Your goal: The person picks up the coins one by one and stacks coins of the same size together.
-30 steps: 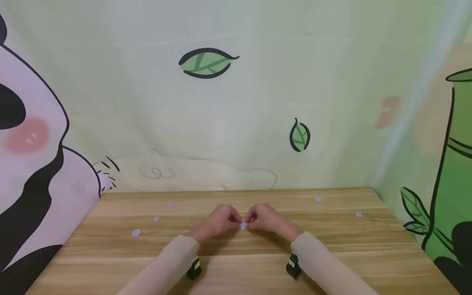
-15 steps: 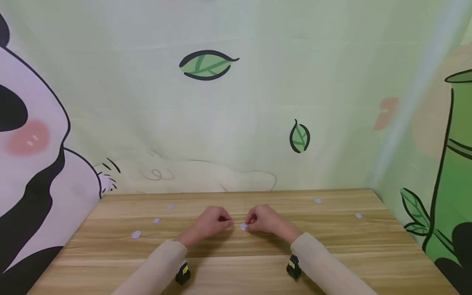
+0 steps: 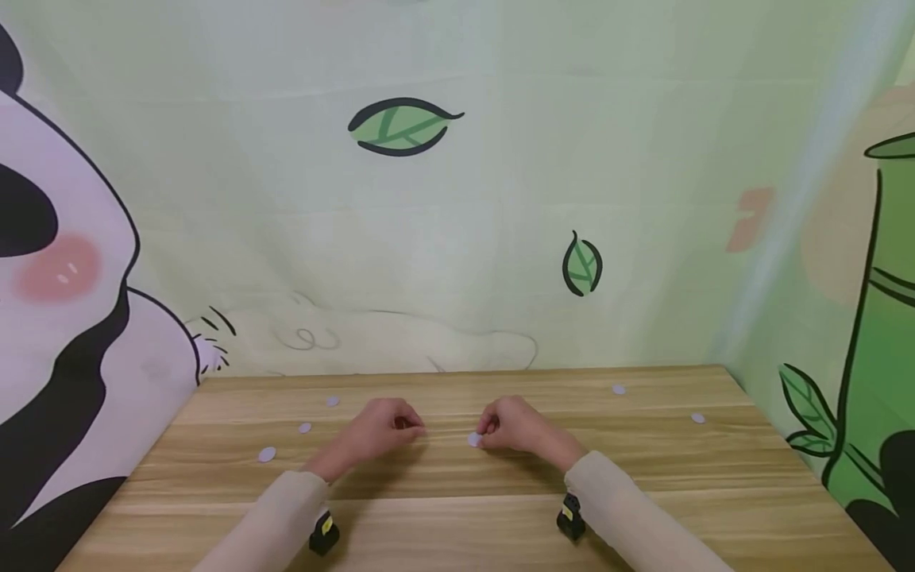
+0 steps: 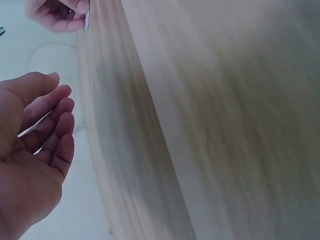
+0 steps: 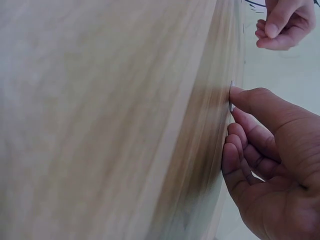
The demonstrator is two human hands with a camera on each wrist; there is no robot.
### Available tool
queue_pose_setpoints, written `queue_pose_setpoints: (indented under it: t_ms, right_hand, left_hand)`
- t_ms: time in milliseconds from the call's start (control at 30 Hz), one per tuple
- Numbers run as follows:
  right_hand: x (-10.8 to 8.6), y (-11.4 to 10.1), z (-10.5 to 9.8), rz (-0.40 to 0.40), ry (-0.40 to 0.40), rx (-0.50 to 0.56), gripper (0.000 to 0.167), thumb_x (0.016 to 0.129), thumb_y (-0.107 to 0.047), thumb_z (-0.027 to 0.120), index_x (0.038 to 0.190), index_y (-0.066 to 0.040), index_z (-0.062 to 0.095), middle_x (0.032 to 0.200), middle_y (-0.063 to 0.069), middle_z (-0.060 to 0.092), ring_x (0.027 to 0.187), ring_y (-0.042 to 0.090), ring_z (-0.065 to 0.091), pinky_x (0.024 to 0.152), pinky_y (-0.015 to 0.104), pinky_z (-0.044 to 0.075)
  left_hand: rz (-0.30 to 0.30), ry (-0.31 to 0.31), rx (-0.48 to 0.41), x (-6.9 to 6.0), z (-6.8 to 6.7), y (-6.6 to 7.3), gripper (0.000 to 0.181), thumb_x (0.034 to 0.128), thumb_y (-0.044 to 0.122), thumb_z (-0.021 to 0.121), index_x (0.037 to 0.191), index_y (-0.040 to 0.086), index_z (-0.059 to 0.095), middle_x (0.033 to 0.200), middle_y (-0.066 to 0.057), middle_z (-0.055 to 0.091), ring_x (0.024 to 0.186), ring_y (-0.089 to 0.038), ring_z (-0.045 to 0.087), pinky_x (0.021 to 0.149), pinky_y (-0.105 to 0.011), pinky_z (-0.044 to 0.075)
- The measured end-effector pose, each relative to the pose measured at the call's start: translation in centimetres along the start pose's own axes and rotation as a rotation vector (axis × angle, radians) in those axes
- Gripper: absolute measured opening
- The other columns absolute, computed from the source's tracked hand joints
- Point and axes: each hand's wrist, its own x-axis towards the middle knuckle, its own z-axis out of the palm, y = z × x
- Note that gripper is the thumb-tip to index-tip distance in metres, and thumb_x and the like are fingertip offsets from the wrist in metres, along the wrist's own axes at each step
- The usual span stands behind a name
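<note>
Near the middle of the wooden table, my right hand (image 3: 520,429) pinches a small flat white disc (image 3: 474,439) by its right edge between thumb and index finger. In the right wrist view the disc (image 5: 231,96) is seen edge-on at the thumb tip, just above the tabletop or touching it; I cannot tell which. My left hand (image 3: 386,429) hovers to the left of the disc, holding nothing. Its fingers are loosely bent, and in the left wrist view the thumb (image 4: 37,86) stands apart from them.
Three more white discs (image 3: 268,454) lie on the table's left side. Two others, a rear disc (image 3: 619,389) and an outer disc (image 3: 698,418), lie at the right. A printed cloth backdrop (image 3: 457,238) hangs behind the table (image 3: 457,532).
My left hand has let go of the disc's left side and drawn away to the left. The right hand stays in place with the disc.
</note>
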Motion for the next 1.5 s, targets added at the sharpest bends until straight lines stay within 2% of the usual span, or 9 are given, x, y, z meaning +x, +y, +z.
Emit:
queue_pose_setpoints:
  t_ms: [333, 433, 667, 867, 1000, 1133, 1333, 1500]
  right_hand:
    - [-0.1, -0.2, 0.0, 0.01, -0.003, 0.006, 0.011, 0.08, -0.007, 0.083, 0.083, -0.005, 0.073, 0.072, -0.005, 0.062, 0.068, 0.006, 0.053, 0.063, 0.02, 0.045]
    - [-0.1, -0.2, -0.1, 0.025, -0.006, 0.009, 0.011, 0.081, -0.007, 0.083, 0.083, -0.005, 0.073, 0.072, -0.005, 0.061, 0.068, 0.007, 0.053, 0.063, 0.02, 0.045]
    - [0.0, -0.1, -0.1, 0.039, -0.019, 0.003, 0.011, 0.081, -0.007, 0.083, 0.083, -0.006, 0.072, 0.072, -0.005, 0.061, 0.069, 0.007, 0.053, 0.063, 0.02, 0.045]
    - [-0.2, -0.2, 0.0, 0.048, -0.014, 0.004, 0.011, 0.081, -0.008, 0.083, 0.083, -0.007, 0.072, 0.073, -0.005, 0.061, 0.069, 0.008, 0.053, 0.062, 0.02, 0.045]
    - [-0.1, -0.2, 0.0, 0.038, -0.017, 0.003, 0.011, 0.081, -0.008, 0.083, 0.084, -0.007, 0.073, 0.073, -0.005, 0.061, 0.069, 0.008, 0.053, 0.063, 0.02, 0.045]
    - [-0.1, -0.2, 0.0, 0.037, -0.016, 0.005, 0.01, 0.081, -0.008, 0.083, 0.084, -0.007, 0.073, 0.073, -0.004, 0.062, 0.069, 0.007, 0.053, 0.063, 0.02, 0.045]
    - [-0.1, -0.2, -0.1, 0.047, -0.026, 0.005, 0.01, 0.082, -0.008, 0.082, 0.084, -0.007, 0.073, 0.072, -0.005, 0.061, 0.068, 0.007, 0.052, 0.062, 0.02, 0.044]
    - [0.0, -0.2, 0.0, 0.045, -0.028, 0.007, 0.01, 0.082, -0.007, 0.082, 0.083, -0.006, 0.073, 0.073, -0.005, 0.061, 0.068, 0.007, 0.052, 0.063, 0.019, 0.044]
  left_hand:
    - [0.043, 0.002, 0.005, -2.3, -2.1, -1.3, 0.009, 0.0929, 0.01, 0.074, 0.097, 0.003, 0.076, 0.091, 0.0, 0.072, 0.082, -0.008, 0.064, 0.07, -0.025, 0.053]
    - [0.029, 0.01, 0.013, -3.0, -2.6, -1.8, 0.009, 0.0931, 0.01, 0.073, 0.098, 0.002, 0.075, 0.093, -0.001, 0.072, 0.085, -0.011, 0.064, 0.074, -0.028, 0.053]
    - [-0.014, 0.015, 0.042, -4.5, -3.6, -2.8, 0.011, 0.0939, 0.011, 0.073, 0.101, 0.003, 0.075, 0.099, -0.001, 0.073, 0.092, -0.017, 0.067, 0.085, -0.042, 0.055]
    - [-0.026, 0.025, 0.078, -5.8, -5.0, -3.0, 0.012, 0.0936, 0.011, 0.073, 0.102, 0.003, 0.075, 0.1, -0.003, 0.073, 0.093, -0.02, 0.067, 0.086, -0.045, 0.055]
    - [-0.061, 0.063, 0.099, -6.7, -5.7, -3.6, 0.011, 0.0931, 0.009, 0.074, 0.102, 0.004, 0.075, 0.099, -0.004, 0.074, 0.092, -0.02, 0.068, 0.088, -0.05, 0.054]
    - [-0.072, 0.092, 0.113, -7.7, -6.5, -4.2, 0.01, 0.0924, 0.008, 0.074, 0.101, 0.003, 0.075, 0.097, -0.005, 0.074, 0.091, -0.021, 0.068, 0.089, -0.053, 0.053]
    - [-0.065, 0.09, 0.106, -9.2, -7.4, -4.9, 0.009, 0.0914, 0.006, 0.074, 0.099, 0.001, 0.075, 0.096, -0.005, 0.074, 0.088, -0.02, 0.068, 0.087, -0.052, 0.054]
    - [-0.102, 0.1, 0.111, -10.4, -8.0, -5.5, 0.008, 0.0913, 0.007, 0.074, 0.098, 0.002, 0.074, 0.095, -0.004, 0.073, 0.089, -0.021, 0.068, 0.088, -0.054, 0.053]
